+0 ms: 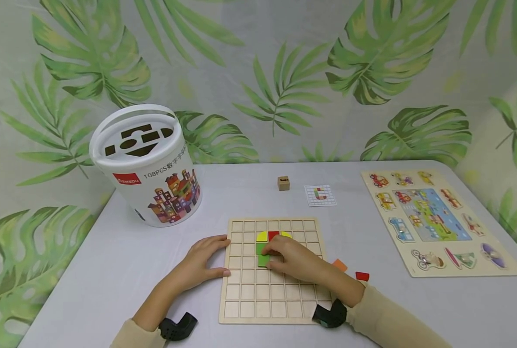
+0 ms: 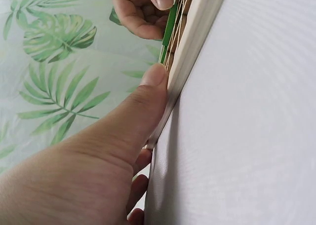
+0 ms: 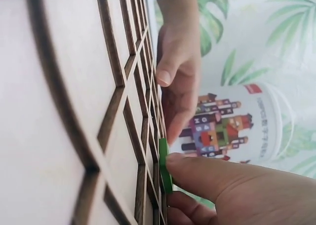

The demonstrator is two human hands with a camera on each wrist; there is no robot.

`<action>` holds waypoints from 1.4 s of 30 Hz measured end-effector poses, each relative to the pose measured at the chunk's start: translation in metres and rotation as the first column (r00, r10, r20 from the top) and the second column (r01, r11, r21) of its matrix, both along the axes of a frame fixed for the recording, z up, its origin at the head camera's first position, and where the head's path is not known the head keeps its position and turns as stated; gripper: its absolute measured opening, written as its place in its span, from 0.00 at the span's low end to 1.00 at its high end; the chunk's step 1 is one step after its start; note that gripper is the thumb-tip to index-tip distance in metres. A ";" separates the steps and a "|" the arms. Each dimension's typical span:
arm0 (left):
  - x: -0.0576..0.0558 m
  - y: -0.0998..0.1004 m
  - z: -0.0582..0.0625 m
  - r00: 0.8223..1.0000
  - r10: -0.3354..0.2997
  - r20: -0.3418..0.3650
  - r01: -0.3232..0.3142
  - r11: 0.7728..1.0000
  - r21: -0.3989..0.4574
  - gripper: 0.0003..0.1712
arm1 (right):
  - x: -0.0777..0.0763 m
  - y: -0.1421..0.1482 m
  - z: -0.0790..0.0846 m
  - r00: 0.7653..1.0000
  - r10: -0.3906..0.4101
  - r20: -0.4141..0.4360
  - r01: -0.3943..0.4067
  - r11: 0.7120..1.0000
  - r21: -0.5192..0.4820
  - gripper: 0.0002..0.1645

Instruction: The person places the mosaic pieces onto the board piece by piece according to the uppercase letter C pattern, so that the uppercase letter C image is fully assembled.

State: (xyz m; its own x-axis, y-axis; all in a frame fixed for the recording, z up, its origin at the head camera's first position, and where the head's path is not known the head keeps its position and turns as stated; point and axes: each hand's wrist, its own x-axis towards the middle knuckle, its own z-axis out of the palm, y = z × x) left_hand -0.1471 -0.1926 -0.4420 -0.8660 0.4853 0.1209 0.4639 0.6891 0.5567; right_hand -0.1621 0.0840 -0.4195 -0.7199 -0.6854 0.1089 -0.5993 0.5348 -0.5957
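Pale wooden grid board (image 1: 263, 308): edge touched by spread left hand (image 1: 196, 262), apparently for steadiness; lower green square tile (image 1: 263, 261): pinched by right hand (image 1: 292, 257).

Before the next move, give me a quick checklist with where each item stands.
1. Board steadied: ok; the left hand touches its left edge.
2. Nearer green piece fully seated: cannot tell; the right hand partly covers it.
3. Board in full view: not ok; the right hand covers part of the grid.
4. Card unblocked: ok; it lies face up beyond the board.
5. Loose pieces at hand: ok; an orange piece and a red piece lie right of the board.
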 end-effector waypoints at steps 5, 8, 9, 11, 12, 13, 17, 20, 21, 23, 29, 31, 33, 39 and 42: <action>0.000 0.000 0.000 1.000 0.003 0.000 -0.003 1.000 0.002 0.43 | -0.001 -0.001 0.001 1.000 0.030 -0.008 -0.030 1.000 0.002 0.13; 0.000 0.000 -0.001 1.000 0.002 -0.001 -0.002 1.000 0.003 0.43 | -0.001 -0.001 0.002 0.999 0.036 0.000 -0.036 0.999 0.010 0.14; 0.000 0.000 -0.002 1.000 0.002 -0.001 -0.002 1.000 0.003 0.43 | -0.001 -0.001 0.002 0.999 0.038 0.005 -0.038 0.999 0.016 0.14; 0.000 0.000 -0.003 1.000 0.001 -0.002 -0.001 1.000 0.006 0.43 | 0.000 0.001 0.003 0.999 0.039 0.022 -0.039 0.999 0.031 0.16; 0.000 0.000 -0.003 1.000 0.001 -0.002 -0.001 1.000 0.008 0.43 | 0.001 0.002 0.004 0.999 0.035 0.036 -0.036 0.999 0.037 0.18; 0.000 0.000 -0.003 1.000 0.001 -0.003 0.000 1.000 0.010 0.43 | 0.001 0.004 0.006 0.998 0.032 0.054 -0.034 0.999 0.039 0.19; 0.000 0.000 -0.003 1.000 0.003 -0.003 -0.003 1.000 0.012 0.43 | 0.005 0.014 0.016 0.994 0.006 0.105 -0.009 1.000 0.024 0.25; 0.000 0.000 -0.003 1.000 0.007 -0.002 -0.007 1.000 0.007 0.43 | 0.008 0.025 0.025 0.994 -0.033 0.101 0.032 0.999 0.007 0.28; 0.000 0.000 -0.003 1.000 0.007 0.000 -0.007 1.000 0.007 0.43 | 0.009 0.030 0.028 0.994 -0.055 0.097 0.055 0.999 0.004 0.29; 0.000 0.000 -0.002 1.000 0.009 0.002 -0.009 1.000 0.005 0.43 | 0.012 0.040 0.034 0.993 -0.090 0.081 0.091 0.996 -0.003 0.30; 0.000 0.000 -0.001 1.000 0.007 0.008 -0.007 1.000 0.004 0.43 | 0.021 0.078 0.044 0.988 -0.154 0.024 0.154 0.987 -0.037 0.31; 0.000 0.000 -0.001 1.000 0.006 0.009 -0.006 1.000 0.005 0.43 | 0.025 0.091 0.044 0.984 -0.178 0.003 0.178 0.983 -0.040 0.30; 0.000 0.000 -0.001 1.000 0.004 0.008 -0.004 1.000 0.004 0.43 | 0.029 0.105 0.041 0.978 -0.209 -0.015 0.208 0.977 -0.037 0.29; 0.000 0.001 0.000 1.000 0.005 -0.002 -0.005 1.000 -0.001 0.43 | 0.043 0.137 0.030 0.966 -0.255 -0.053 0.253 0.967 -0.033 0.29; 0.000 0.001 0.000 1.000 0.006 -0.006 -0.006 1.000 -0.004 0.43 | 0.050 0.146 0.023 0.967 -0.252 -0.043 0.251 0.968 -0.025 0.28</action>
State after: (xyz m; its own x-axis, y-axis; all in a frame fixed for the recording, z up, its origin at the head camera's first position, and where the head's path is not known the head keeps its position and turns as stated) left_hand -0.1467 -0.1918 -0.4417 -0.8682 0.4804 0.1241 0.4628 0.6939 0.5516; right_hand -0.1125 0.2302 -0.3966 -0.8627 -0.4807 0.1570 -0.4740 0.6607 -0.5821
